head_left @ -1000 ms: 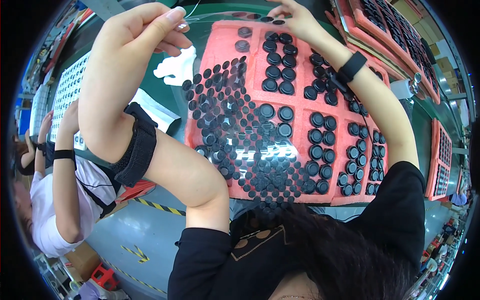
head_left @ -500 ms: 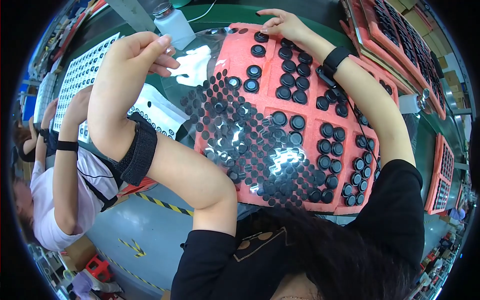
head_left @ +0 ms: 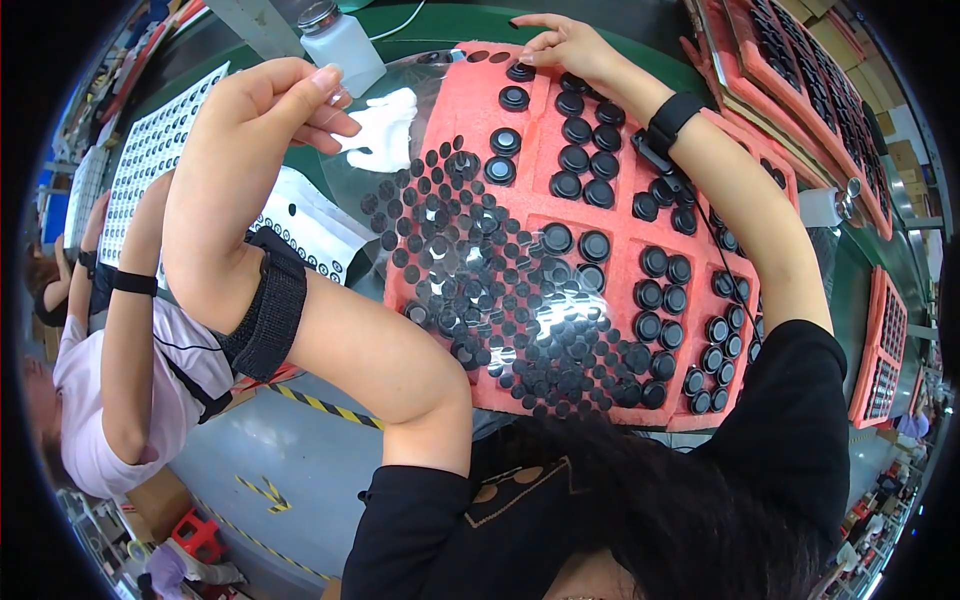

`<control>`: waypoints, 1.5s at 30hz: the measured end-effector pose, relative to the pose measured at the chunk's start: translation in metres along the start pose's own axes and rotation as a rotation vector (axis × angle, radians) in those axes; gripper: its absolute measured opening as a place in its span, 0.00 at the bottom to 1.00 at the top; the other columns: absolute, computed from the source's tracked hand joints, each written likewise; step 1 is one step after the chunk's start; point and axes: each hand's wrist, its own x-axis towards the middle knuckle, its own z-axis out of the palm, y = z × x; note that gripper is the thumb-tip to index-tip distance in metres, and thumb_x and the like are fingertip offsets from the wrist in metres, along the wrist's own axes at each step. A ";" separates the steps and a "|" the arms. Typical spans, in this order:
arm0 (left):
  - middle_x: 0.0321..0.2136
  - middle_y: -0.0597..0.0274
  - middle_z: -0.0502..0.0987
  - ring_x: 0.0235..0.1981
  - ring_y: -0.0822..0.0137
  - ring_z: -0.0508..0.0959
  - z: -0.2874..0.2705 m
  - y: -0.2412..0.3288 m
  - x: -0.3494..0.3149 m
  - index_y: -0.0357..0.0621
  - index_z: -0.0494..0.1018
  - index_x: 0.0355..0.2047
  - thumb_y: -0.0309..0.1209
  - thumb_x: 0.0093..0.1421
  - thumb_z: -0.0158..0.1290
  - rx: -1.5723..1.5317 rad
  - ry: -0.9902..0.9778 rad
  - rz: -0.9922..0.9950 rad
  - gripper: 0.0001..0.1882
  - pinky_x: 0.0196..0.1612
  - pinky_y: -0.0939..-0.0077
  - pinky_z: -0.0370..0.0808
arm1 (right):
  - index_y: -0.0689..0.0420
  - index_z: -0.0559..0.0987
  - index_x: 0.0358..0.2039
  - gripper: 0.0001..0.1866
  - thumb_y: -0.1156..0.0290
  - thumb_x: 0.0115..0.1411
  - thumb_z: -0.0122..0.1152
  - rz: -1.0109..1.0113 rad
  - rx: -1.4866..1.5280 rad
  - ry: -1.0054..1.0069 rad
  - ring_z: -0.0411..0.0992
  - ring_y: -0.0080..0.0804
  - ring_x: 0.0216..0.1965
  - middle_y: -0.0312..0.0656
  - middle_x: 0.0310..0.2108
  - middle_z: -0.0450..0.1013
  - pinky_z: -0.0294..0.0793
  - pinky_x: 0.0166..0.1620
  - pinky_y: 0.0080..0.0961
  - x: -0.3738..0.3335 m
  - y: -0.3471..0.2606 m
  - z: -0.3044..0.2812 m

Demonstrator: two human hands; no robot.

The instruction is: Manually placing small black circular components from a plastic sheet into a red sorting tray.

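Observation:
My left hand (head_left: 285, 105) is raised at the upper left, thumb and fingers pinched on the edge of a clear plastic sheet (head_left: 425, 95). Many black round stickers (head_left: 440, 205) are on this sheet, which droops glossy over the left part of a pink foam tray (head_left: 470, 115). Black round speaker-like parts (head_left: 597, 246) sit in the tray's recesses, some blurred beneath the sheet. At the tray's far edge, my right hand (head_left: 570, 52) has its index finger stretched out, a small black dot at the tip. Its lower fingers touch or nearly touch one round part (head_left: 520, 72).
Behind the sheet stand a white bottle (head_left: 343, 50) and a white glove (head_left: 385, 132). Sticker sheets (head_left: 165, 150) lie leftward, beside a co-worker's arm (head_left: 135, 330). Stacked foam trays (head_left: 800, 90) and another bottle (head_left: 822, 207) are on the right. A thin cable (head_left: 715, 225) hangs from my right wristband.
My left arm has shifted slightly left, and the clear sheet has slid and flexed with it, its glare patches changing. My right hand stays almost where it was.

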 end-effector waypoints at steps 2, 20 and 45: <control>0.19 0.58 0.73 0.22 0.75 0.72 0.000 0.000 0.000 0.31 0.69 0.26 0.33 0.55 0.44 -0.001 -0.001 0.003 0.14 0.28 0.86 0.69 | 0.60 0.64 0.47 0.24 0.79 0.47 0.54 -0.007 -0.008 0.014 0.68 0.21 0.32 0.37 0.26 0.72 0.64 0.42 0.15 -0.001 0.000 0.002; 0.20 0.58 0.74 0.22 0.75 0.71 0.001 0.001 0.000 0.32 0.69 0.27 0.35 0.55 0.44 0.032 -0.012 0.014 0.15 0.29 0.85 0.68 | 0.64 0.63 0.46 0.24 0.85 0.45 0.52 0.032 0.039 0.086 0.68 0.21 0.25 0.39 0.22 0.71 0.67 0.31 0.14 0.000 0.001 0.011; 0.21 0.57 0.74 0.22 0.74 0.72 -0.005 0.002 -0.009 0.31 0.69 0.28 0.34 0.55 0.43 0.018 0.011 -0.033 0.14 0.29 0.85 0.68 | 0.61 0.72 0.38 0.14 0.75 0.48 0.56 0.035 0.110 0.208 0.68 0.20 0.32 0.38 0.29 0.72 0.64 0.39 0.14 -0.012 0.001 -0.001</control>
